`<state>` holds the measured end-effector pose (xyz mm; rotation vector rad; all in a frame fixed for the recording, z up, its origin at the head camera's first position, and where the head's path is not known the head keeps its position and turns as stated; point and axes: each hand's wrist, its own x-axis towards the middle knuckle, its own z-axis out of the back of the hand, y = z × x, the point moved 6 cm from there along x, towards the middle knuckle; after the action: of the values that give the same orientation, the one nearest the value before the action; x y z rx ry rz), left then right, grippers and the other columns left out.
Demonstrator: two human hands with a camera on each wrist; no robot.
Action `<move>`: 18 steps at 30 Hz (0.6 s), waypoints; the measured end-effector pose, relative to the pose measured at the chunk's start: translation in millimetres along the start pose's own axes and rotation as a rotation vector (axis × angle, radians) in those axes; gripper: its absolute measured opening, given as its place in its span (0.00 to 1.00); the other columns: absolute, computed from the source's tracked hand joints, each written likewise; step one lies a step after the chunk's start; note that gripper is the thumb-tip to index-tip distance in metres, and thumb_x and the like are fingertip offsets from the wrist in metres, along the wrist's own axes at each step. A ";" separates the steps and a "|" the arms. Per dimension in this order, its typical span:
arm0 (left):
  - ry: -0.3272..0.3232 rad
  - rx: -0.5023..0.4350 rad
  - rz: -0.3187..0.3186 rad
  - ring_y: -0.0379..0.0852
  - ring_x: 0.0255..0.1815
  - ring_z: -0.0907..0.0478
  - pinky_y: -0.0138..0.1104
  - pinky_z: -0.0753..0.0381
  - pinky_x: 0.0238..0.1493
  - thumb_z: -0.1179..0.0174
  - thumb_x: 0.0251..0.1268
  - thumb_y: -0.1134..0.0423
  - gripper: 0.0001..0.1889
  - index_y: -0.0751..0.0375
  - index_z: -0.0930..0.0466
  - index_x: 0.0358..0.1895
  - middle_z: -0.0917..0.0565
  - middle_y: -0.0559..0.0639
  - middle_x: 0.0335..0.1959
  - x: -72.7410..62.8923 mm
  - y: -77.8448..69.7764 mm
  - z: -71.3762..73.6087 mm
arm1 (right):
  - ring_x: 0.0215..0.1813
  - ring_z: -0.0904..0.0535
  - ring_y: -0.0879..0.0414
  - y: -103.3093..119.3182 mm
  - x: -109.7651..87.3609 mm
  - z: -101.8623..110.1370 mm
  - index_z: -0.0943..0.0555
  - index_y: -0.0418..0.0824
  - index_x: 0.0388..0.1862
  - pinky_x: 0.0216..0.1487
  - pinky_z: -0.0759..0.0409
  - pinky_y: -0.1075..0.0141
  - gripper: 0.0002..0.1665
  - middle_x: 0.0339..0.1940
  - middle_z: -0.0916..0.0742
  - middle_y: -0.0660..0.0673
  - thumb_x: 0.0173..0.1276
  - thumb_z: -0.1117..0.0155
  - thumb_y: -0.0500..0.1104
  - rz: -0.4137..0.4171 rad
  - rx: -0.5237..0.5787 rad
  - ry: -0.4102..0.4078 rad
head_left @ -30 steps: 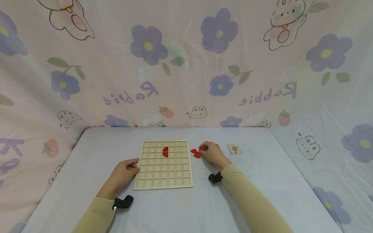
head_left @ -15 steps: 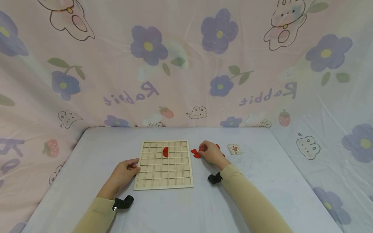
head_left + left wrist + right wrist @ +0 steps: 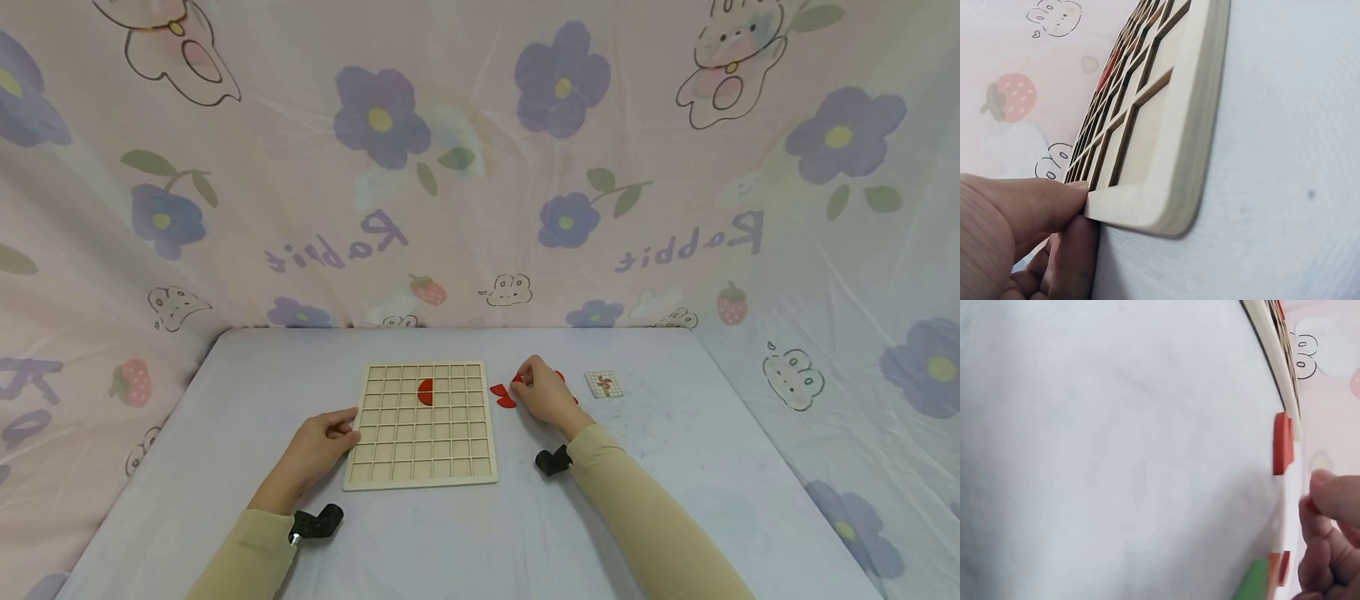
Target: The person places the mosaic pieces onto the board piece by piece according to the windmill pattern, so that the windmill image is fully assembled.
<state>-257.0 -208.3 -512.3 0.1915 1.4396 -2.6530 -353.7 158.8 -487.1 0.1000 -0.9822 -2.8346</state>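
A pale wooden grid board [image 3: 420, 484] lies on the table, with two red quarter-circle pieces [image 3: 426, 392] in its cells forming a half disc. At its left edge is my left hand [image 3: 318, 446], thumb on the rim and fingers beneath, as the left wrist view shows. To the right of the board my right hand [image 3: 551, 396] pinches a small red piece [image 3: 1312, 505] between thumb and index finger, mostly hidden. Loose red quarter-circle pieces [image 3: 506, 402] lie between that hand and the board. More red pieces [image 3: 560, 375] show past the hand, partly covered.
A small pattern card [image 3: 603, 384] with a red pinwheel design lies to the right. In the right wrist view a green piece [image 3: 1252, 584] sits on the table, low in the frame. A printed curtain [image 3: 465, 167] hangs behind the white table [image 3: 420, 542].
My right hand has risen slightly with the red piece in its fingertips. Red pieces beyond that hand have come into sight. My left hand and the board have stayed put.
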 end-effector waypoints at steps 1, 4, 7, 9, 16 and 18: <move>0.001 -0.001 0.001 0.46 0.38 0.30 0.33 0.28 0.34 0.39 0.65 0.66 0.26 0.66 0.30 0.66 0.26 0.54 0.42 -0.4 0.4 0.3 | 0.35 0.27 0.53 1.6 -0.5 1.3 0.29 0.42 0.47 0.38 0.27 0.60 0.16 0.35 0.23 0.47 0.68 0.35 0.46 -0.005 0.007 -0.002; 0.001 -0.003 0.003 0.46 0.38 0.30 0.33 0.28 0.34 0.39 0.65 0.66 0.26 0.66 0.30 0.67 0.26 0.53 0.42 -1.7 0.7 1.3 | 0.34 0.27 0.53 6.3 -1.4 4.1 0.30 0.42 0.47 0.37 0.27 0.61 0.17 0.36 0.22 0.47 0.68 0.35 0.48 -0.023 0.029 0.002; 0.001 -0.007 0.010 0.46 0.38 0.30 0.33 0.28 0.33 0.39 0.65 0.66 0.26 0.66 0.30 0.67 0.26 0.54 0.42 -2.4 1.0 1.9 | 0.34 0.26 0.53 12.0 -0.9 4.1 0.29 0.44 0.46 0.35 0.27 0.61 0.16 0.36 0.21 0.48 0.68 0.35 0.48 -0.017 0.061 0.013; -0.001 -0.010 0.016 0.47 0.38 0.29 0.33 0.28 0.33 0.39 0.65 0.66 0.26 0.66 0.30 0.67 0.26 0.54 0.42 -2.2 1.0 2.1 | 0.33 0.25 0.54 16.3 0.5 0.9 0.28 0.46 0.46 0.33 0.26 0.62 0.14 0.36 0.20 0.48 0.68 0.35 0.48 0.001 0.091 0.027; -0.006 -0.004 0.023 0.47 0.38 0.28 0.33 0.27 0.34 0.38 0.64 0.67 0.26 0.67 0.30 0.66 0.26 0.55 0.43 -0.8 -0.5 1.2 | 0.34 0.23 0.54 46.3 4.0 -30.9 0.21 0.53 0.46 0.34 0.24 0.61 0.06 0.35 0.18 0.50 0.72 0.42 0.47 0.079 0.142 0.137; -0.007 -0.006 0.019 0.47 0.38 0.28 0.33 0.27 0.34 0.38 0.64 0.67 0.26 0.67 0.30 0.66 0.25 0.55 0.42 -0.4 -1.0 0.2 | 0.36 0.24 0.54 58.5 4.6 -41.1 0.20 0.53 0.45 0.36 0.25 0.62 0.07 0.35 0.18 0.51 0.73 0.43 0.47 0.101 0.115 0.173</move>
<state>-256.8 -208.0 -511.3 0.1938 1.4357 -2.6312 -347.3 87.6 -483.2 0.2945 -1.0781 -2.6262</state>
